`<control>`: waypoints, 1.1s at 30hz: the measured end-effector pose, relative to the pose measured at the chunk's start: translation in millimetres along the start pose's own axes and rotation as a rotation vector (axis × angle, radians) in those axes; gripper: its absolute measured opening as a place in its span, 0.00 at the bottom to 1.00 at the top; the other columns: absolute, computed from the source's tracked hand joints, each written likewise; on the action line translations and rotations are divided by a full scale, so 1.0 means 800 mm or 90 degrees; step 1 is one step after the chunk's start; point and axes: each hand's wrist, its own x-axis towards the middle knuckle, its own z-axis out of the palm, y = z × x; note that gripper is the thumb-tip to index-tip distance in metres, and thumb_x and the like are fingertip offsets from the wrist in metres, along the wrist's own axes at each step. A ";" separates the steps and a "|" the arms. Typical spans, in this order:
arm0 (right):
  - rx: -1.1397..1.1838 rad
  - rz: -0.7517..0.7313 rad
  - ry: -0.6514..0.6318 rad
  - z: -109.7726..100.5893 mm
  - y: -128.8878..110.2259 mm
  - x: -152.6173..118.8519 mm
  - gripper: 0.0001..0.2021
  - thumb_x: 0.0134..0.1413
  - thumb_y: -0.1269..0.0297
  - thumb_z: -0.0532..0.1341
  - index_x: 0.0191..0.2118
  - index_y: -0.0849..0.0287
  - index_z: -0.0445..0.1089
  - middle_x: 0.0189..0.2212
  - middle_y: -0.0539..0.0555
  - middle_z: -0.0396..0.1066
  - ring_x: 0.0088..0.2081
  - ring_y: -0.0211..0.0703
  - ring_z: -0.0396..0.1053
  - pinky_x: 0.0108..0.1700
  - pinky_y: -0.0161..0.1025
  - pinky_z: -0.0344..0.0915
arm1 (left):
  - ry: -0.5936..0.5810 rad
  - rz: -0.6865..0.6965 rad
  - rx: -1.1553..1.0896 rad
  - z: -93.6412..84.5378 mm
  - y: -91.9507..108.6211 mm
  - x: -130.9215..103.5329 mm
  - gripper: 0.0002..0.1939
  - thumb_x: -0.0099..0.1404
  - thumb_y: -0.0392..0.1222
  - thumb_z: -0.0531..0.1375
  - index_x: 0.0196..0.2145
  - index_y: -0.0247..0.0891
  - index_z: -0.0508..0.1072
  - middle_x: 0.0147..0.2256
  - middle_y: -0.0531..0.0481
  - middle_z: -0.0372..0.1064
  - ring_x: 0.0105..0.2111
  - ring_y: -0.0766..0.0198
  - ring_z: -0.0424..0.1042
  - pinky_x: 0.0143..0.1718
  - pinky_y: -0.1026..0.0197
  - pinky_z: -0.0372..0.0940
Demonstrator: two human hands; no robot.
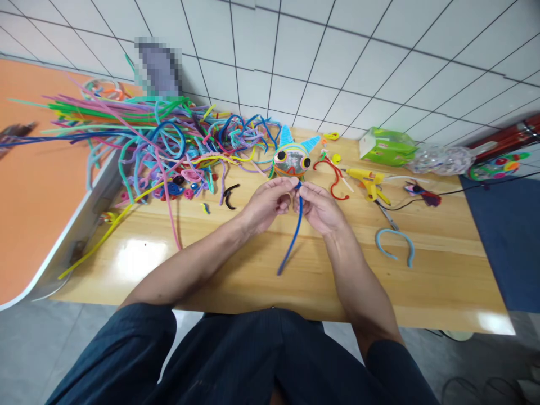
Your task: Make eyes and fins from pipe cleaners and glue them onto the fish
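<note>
A dark blue pipe cleaner is pinched at its top end between both hands, its free end hanging down toward the table's front edge. My left hand closes on it from the left, thumb and forefinger together. From the right, my right hand grips the same top part, the fingertips nearly touching the other hand's. Just beyond the fingers stands a round figure with blue pointed ears, black-and-yellow eyes and an orange mouth. The fingertips partly hide the pipe cleaner's upper end.
Piled pipe cleaners cover the table's back left. Red curled pieces, a yellow glue gun with its cord, scissors and a light blue curved piece lie right. A green package stands by the tiled wall.
</note>
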 end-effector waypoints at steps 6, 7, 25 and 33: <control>-0.005 0.029 -0.070 -0.006 -0.016 -0.007 0.22 0.44 0.49 0.81 0.27 0.59 0.73 0.20 0.45 0.66 0.21 0.31 0.60 0.25 0.34 0.58 | -0.114 0.048 0.182 -0.020 0.024 0.008 0.15 0.54 0.44 0.78 0.29 0.33 0.78 0.23 0.57 0.65 0.19 0.75 0.55 0.20 0.67 0.46; -0.009 0.029 -0.074 -0.005 -0.017 -0.008 0.22 0.45 0.49 0.81 0.26 0.58 0.72 0.20 0.45 0.66 0.21 0.31 0.60 0.25 0.34 0.58 | -0.122 0.057 0.200 -0.023 0.026 0.009 0.15 0.53 0.43 0.78 0.29 0.33 0.79 0.22 0.57 0.64 0.19 0.75 0.54 0.21 0.68 0.46; 0.019 0.034 -0.017 -0.003 -0.004 0.001 0.23 0.41 0.47 0.83 0.30 0.59 0.76 0.23 0.45 0.67 0.23 0.30 0.60 0.25 0.31 0.59 | -0.025 0.056 0.097 -0.010 0.000 0.009 0.15 0.63 0.47 0.73 0.29 0.36 0.75 0.26 0.55 0.69 0.19 0.75 0.59 0.20 0.67 0.49; -0.026 0.021 -0.019 -0.002 -0.010 -0.004 0.23 0.43 0.47 0.82 0.27 0.58 0.73 0.23 0.45 0.67 0.24 0.31 0.61 0.26 0.31 0.59 | -0.034 0.107 0.135 -0.020 0.004 0.012 0.18 0.53 0.46 0.78 0.28 0.35 0.76 0.22 0.59 0.62 0.19 0.77 0.52 0.21 0.69 0.46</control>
